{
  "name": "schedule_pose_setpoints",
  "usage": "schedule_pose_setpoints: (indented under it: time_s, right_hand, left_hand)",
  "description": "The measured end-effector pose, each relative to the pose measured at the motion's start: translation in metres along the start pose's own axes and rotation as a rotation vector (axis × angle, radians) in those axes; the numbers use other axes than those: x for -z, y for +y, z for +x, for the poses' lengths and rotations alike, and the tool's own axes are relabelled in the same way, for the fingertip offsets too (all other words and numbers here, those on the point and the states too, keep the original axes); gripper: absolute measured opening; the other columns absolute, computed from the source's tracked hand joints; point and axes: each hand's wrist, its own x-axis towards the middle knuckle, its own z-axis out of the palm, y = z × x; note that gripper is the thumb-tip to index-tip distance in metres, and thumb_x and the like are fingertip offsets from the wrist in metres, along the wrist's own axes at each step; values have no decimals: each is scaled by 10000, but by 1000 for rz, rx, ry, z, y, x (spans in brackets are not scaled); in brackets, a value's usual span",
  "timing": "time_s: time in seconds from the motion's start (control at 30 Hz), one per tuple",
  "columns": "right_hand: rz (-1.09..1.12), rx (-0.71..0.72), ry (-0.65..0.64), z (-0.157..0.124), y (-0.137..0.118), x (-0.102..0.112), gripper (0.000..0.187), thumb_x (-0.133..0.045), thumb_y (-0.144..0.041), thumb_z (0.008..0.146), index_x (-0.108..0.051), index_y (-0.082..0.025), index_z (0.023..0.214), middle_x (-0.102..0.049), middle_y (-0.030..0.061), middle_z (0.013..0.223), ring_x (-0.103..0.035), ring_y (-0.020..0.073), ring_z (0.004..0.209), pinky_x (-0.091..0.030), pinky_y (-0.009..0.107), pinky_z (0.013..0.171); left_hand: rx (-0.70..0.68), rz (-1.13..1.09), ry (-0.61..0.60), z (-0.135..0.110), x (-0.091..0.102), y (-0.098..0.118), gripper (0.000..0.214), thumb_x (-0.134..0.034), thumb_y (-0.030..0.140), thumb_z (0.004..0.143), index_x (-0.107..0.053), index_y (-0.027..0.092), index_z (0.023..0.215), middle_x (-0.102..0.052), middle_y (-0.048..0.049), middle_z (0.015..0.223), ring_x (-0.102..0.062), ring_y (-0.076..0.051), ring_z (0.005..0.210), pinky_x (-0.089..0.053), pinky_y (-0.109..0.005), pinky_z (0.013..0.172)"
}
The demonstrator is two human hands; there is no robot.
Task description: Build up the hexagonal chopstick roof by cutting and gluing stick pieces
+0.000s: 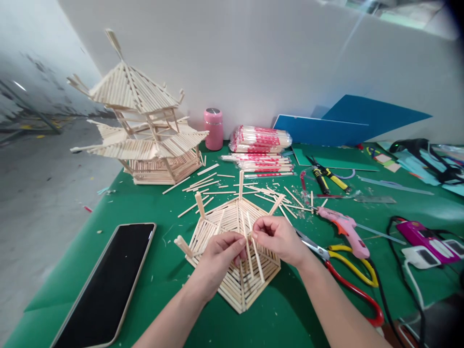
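Note:
Both my hands are over a polygonal base of thin wooden sticks (232,291), with short posts standing at several corners. My left hand (222,250) pinches a thin wooden stick (250,263) between thumb and fingers. In the fingertips of my right hand (277,238) is a second thin wooden stick (259,266), slanting nearly parallel to the first. The two sticks lie close together, their lower ends over the base's slats. Whether they touch the base cannot be made out.
A two-tiered stick pagoda (145,140) stands back left. A phone (107,285) lies at left. Loose sticks (203,183), packed chopsticks (261,140) and a pink cup (213,129) are behind. Rightward are scissors (353,290), a pink glue gun (342,224), wire strippers (328,179) and a purple power strip (427,241).

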Motion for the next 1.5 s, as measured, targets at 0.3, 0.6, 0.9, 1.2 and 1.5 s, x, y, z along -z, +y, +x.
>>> schedule_pose_setpoints:
  time_s: [0.3, 0.6, 0.9, 1.2, 1.5]
  right_hand:
    - [0, 7, -18, 1, -2, -1, 107, -542, -165, 684, -505, -150, 585, -398, -58, 505, -339, 63, 472, -280, 184, 428]
    - [-17, -9, -38, 1, -4, 1, 91, -535, -148, 680, -512, -151, 592, -401, -54, 513, -340, 68, 475, -272, 192, 431]
    - [-30, -1, -53, 0, -3, 0, 94, -534, -158, 687, -509, -154, 597, -402, -56, 519, -348, 72, 485, -280, 193, 444]
    - [-46, 6, -59, 0, -2, 1, 88, -536, -158, 690, -514, -154, 605, -383, -62, 511, -336, 68, 473, -278, 191, 437]
    - [-62, 13, -51, 0, -4, 1, 92, -541, -159, 678, -523, -153, 588, -385, -64, 497, -336, 64, 459, -277, 185, 426]
  left_hand:
    - [6, 42, 19, -1, -1, 2, 218, -580, 301, 726, -587, 116, 611, -506, 14, 520, -377, -68, 485, -269, -193, 471]
    - [2, 87, 35, -2, -4, 6, 222, -577, 310, 719, -585, 129, 591, -500, 22, 510, -381, -74, 483, -266, -198, 470]
    - [4, 87, 45, -3, -5, 6, 225, -586, 315, 711, -601, 117, 606, -495, 21, 499, -380, -74, 476, -271, -198, 462]
    - [-7, 133, 37, -2, -6, 6, 231, -568, 326, 722, -609, 125, 616, -496, 20, 510, -380, -80, 483, -273, -203, 471]
    - [-58, 197, 36, -3, -6, 8, 221, -555, 302, 720, -605, 139, 578, -480, 24, 507, -385, -88, 491, -282, -207, 471]
